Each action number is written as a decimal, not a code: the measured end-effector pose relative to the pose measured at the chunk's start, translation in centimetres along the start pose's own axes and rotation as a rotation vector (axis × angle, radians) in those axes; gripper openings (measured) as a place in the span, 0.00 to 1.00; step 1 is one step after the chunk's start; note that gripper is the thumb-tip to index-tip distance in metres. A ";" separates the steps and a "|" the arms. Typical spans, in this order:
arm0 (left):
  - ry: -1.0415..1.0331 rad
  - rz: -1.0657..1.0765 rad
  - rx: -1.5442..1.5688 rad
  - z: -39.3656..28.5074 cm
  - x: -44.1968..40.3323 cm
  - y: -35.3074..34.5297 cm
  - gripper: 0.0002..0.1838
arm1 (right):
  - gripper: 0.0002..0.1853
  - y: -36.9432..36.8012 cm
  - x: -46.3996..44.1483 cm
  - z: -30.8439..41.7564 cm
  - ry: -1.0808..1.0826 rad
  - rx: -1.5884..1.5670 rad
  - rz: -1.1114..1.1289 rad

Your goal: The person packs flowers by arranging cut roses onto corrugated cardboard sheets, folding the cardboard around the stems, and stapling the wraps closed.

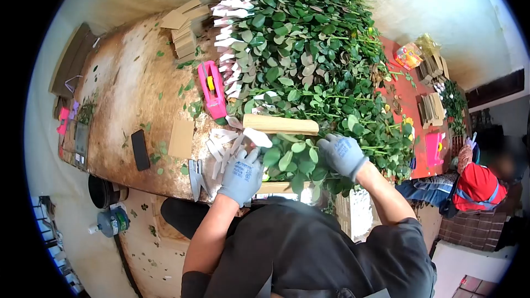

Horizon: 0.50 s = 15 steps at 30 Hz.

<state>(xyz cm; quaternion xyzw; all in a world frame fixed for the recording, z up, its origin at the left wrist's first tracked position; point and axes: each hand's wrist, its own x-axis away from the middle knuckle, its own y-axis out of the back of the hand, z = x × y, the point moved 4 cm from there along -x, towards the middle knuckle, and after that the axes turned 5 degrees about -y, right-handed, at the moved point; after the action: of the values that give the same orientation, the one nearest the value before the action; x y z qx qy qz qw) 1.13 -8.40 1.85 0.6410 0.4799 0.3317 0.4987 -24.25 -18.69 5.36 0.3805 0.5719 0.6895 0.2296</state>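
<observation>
Both hands wear grey gloves with printed backs. My left hand (242, 176) lies over the near edge of the table beside white bud sleeves (216, 152), its fingers stretched and slightly apart. My right hand (342, 156) is curled around leafy rose stems (298, 160), though foliage hides its fingertips. Just beyond my hands lies a folded corrugated cardboard sheet (280, 124), with a white sleeved bud (258, 138) at its left end. A large pile of leafy roses (309, 44) fills the table behind, white-wrapped heads facing left. A metal stapler (197, 179) stands left of my left hand.
A pink tape dispenser (211, 91), cardboard stacks (185, 33), a cardboard piece (181, 139) and a black phone (140, 150) sit on the wooden table (121, 94). Rightward, a red table (395, 85) holds another pink dispenser (434, 149). A person in red (479, 186) is at far right.
</observation>
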 end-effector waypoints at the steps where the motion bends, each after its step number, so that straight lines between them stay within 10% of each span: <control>1: -0.036 -0.035 -0.007 -0.1 -0.1 0.0 0.11 | 0.12 -0.9 -0.4 -0.4 -0.042 0.025 0.001; 8: -0.076 -0.011 0.029 -0.1 -0.2 -0.3 0.14 | 0.13 3.9 0.0 3.3 -0.245 0.462 -0.239; 15: -0.052 0.057 -0.002 0.0 -0.4 -0.4 0.13 | 0.13 4.0 -3.2 10.2 0.127 0.026 -0.339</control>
<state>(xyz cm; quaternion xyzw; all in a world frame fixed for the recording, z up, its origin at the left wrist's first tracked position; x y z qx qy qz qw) 0.89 -8.74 1.47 0.6624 0.4480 0.3293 0.5021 -13.76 -15.81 8.94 0.2374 0.6499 0.6563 0.3010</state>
